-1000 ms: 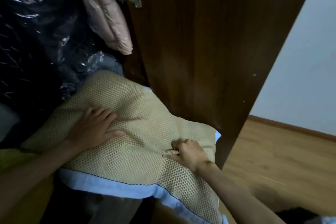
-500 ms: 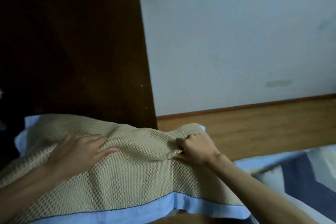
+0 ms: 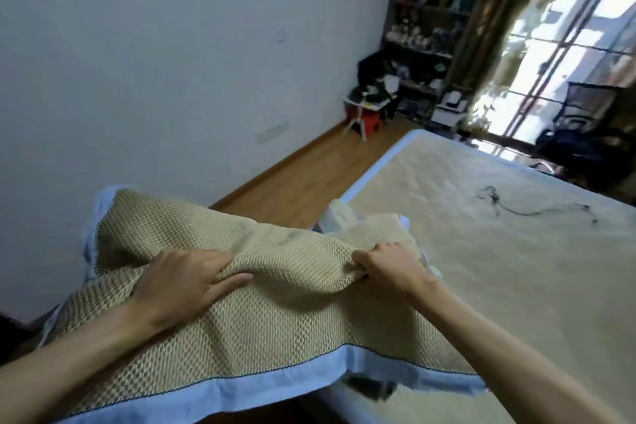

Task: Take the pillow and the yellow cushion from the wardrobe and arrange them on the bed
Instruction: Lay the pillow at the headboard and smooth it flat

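The pillow (image 3: pixel 275 313) has a beige mesh top and a light blue border, and it fills the lower left of the head view. My left hand (image 3: pixel 186 282) grips a fold of its cover near the middle. My right hand (image 3: pixel 389 268) pinches the cover further right. The pillow hangs in the air over the near left corner of the bed (image 3: pixel 499 251), which is covered with a beige mat with a blue edge. The yellow cushion is not in view.
A black cable (image 3: pixel 509 205) lies on the mat at the far right. Another pale pillow or cloth (image 3: pixel 344 217) shows just beyond the held pillow. A strip of wooden floor (image 3: pixel 309 175) runs between bed and white wall. A small cluttered table (image 3: pixel 368 103) and shelves stand at the far end.
The view has swung from the wardrobe door to the bed. Both hands have carried the pillow out of the wardrobe and over the bed's corner, still gripping its cover.
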`<move>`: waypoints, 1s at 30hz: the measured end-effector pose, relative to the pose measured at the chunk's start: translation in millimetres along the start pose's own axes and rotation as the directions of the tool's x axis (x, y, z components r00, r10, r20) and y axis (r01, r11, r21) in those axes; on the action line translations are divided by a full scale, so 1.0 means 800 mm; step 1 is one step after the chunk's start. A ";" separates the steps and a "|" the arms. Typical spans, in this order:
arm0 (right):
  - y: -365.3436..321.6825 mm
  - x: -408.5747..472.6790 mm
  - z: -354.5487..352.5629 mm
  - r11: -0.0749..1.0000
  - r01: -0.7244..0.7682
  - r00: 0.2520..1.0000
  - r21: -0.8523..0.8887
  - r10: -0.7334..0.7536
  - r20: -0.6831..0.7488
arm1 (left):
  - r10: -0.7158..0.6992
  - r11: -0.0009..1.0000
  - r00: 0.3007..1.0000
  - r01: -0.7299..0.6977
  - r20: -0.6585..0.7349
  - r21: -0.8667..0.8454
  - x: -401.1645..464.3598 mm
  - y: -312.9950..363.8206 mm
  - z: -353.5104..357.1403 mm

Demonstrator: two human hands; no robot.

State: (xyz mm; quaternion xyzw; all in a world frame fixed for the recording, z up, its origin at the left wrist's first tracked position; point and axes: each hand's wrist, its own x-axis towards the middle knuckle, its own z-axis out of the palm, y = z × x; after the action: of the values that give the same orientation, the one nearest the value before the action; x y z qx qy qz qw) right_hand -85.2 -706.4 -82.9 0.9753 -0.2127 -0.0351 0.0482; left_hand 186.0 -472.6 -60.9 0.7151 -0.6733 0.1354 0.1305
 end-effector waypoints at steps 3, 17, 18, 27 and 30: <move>0.076 -0.091 0.005 0.974 -0.224 0.974 0.028 0.225 -0.022 | 0.191 0.977 0.982 -0.191 -0.012 -0.094 0.103 0.063 0.040; 0.135 -0.517 0.030 0.376 -0.927 0.374 -0.013 0.925 0.057 | 0.850 0.408 0.477 -0.865 -0.223 -0.291 0.351 0.497 0.169; 0.131 -0.543 0.036 0.332 -0.943 0.330 -0.029 0.941 0.073 | 0.868 0.366 0.440 -0.881 -0.230 -0.301 0.350 0.530 0.174; 0.145 -0.795 0.128 0.088 -0.996 0.088 0.006 0.982 0.165 | 0.931 0.222 0.304 -0.911 -0.202 -0.346 0.287 0.831 0.234; 0.158 -0.856 0.172 0.069 -0.997 0.072 0.023 0.980 0.183 | 0.937 0.246 0.319 -0.893 -0.143 -0.377 0.266 0.893 0.249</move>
State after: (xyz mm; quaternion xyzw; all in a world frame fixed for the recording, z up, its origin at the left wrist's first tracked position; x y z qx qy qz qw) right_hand -770.8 -545.0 -172.9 0.5677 -0.8222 -0.0355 -0.0232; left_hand -511.9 -786.1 -164.1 0.1535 -0.9797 0.0092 0.1284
